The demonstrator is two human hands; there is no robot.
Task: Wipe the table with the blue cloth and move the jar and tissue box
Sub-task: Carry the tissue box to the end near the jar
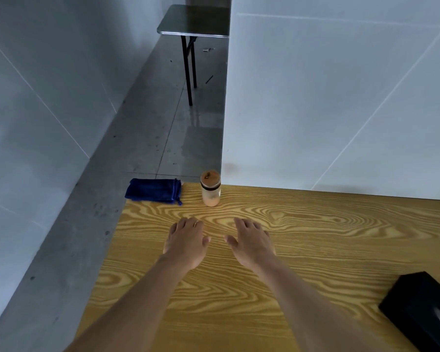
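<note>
A folded blue cloth (153, 190) lies at the far left corner of the wooden table (315, 237), partly over its edge. Just right of it stands a small frosted jar (210, 189) with a brown lid, upright. A black tissue box (421, 308) sits at the near right, cut off by the frame edge. My left hand (186, 240) and my right hand (252, 241) lie side by side over the table's middle, palms down, fingers straight, holding nothing. Both hands are a short way in front of the jar and cloth.
White walls (341, 97) rise behind the table on the right and along the left. A grey floor (137, 138) runs past the table's left edge. A small dark table (196, 21) on thin black legs stands far back.
</note>
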